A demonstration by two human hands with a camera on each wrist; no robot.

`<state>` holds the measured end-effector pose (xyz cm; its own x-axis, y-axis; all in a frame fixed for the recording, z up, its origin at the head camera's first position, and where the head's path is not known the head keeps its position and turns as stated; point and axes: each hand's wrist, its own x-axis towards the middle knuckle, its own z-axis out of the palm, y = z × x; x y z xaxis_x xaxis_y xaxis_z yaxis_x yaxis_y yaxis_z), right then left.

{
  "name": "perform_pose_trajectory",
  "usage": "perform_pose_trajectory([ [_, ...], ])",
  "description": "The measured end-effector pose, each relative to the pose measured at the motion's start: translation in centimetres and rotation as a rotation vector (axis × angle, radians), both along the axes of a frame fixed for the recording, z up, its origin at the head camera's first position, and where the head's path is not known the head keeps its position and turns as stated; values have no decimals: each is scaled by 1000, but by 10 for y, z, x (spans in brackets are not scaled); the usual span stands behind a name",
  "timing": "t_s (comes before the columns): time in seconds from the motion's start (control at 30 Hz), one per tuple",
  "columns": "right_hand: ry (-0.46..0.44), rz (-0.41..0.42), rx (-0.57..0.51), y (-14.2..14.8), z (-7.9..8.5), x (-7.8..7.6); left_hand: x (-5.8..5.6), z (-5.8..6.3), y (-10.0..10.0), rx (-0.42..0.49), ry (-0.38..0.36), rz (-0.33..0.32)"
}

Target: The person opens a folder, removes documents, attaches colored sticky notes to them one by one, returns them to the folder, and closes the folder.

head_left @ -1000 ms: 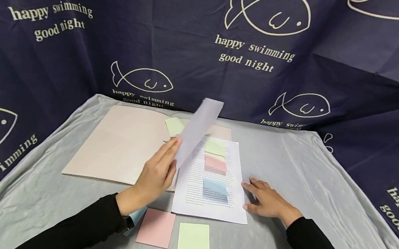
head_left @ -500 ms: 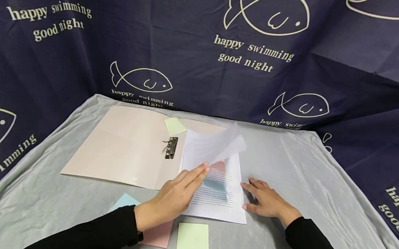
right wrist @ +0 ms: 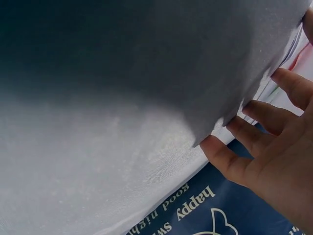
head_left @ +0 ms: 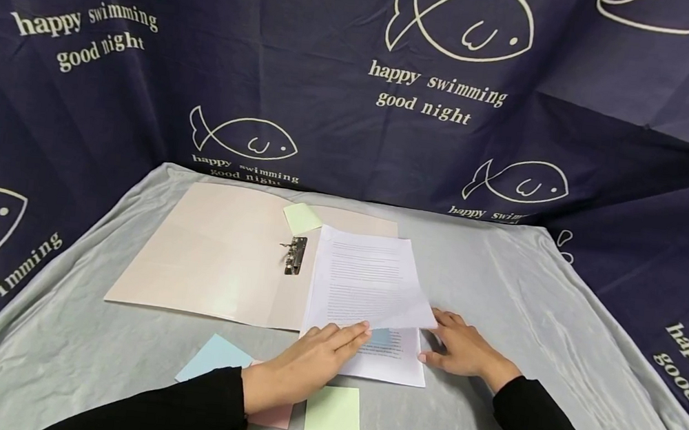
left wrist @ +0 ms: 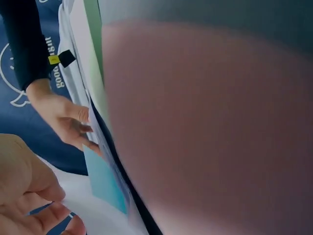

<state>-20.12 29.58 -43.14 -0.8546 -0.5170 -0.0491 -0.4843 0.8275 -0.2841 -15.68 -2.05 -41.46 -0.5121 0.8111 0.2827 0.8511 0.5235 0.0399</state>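
Note:
In the head view a stack of printed paper (head_left: pixel 361 365) lies over the right part of a pale open folder (head_left: pixel 210 250). My left hand (head_left: pixel 305 367) holds the lower edge of the top sheet (head_left: pixel 364 265), fingers lying along it; its thumb is hidden in the head view. That sheet slopes up, its lower right corner raised. Part of a blue sticky note (head_left: pixel 379 336) shows beneath. My right hand (head_left: pixel 469 348) rests at the stack's right edge, fingers spread; the right wrist view shows the fingers (right wrist: pixel 261 117) against the cloth.
A green note pad (head_left: pixel 333 418) stands before the stack. The left forearm partly covers a pink pad (head_left: pixel 272 416) and a blue pad (head_left: pixel 214 358). Another green note (head_left: pixel 302 218) lies near the folder's metal clip (head_left: pixel 295 255). A dark fish-print curtain (head_left: pixel 344 90) hangs behind.
My left hand has moved right and nearer, turning the sheet over from left to right across the stack. It now covers the green and pink notes. My right hand has stayed put.

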Motion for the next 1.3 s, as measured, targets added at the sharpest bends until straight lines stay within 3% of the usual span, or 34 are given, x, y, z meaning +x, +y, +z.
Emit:
perform_pose_trajectory([
  [0.2,-9,-1,-6,1,0,1,1,-6,-2,-47,-10,-20],
  [0.43,16,7,3,1,-1,0,0,-12,-4,-32,-147,-49],
  [0.73,2,10,12,0,0,0,-2,-17,-6,-55,-62,19],
  [1.3,-20,5,8,0,-1,1,-1,-12,-12,-209,-210,30],
])
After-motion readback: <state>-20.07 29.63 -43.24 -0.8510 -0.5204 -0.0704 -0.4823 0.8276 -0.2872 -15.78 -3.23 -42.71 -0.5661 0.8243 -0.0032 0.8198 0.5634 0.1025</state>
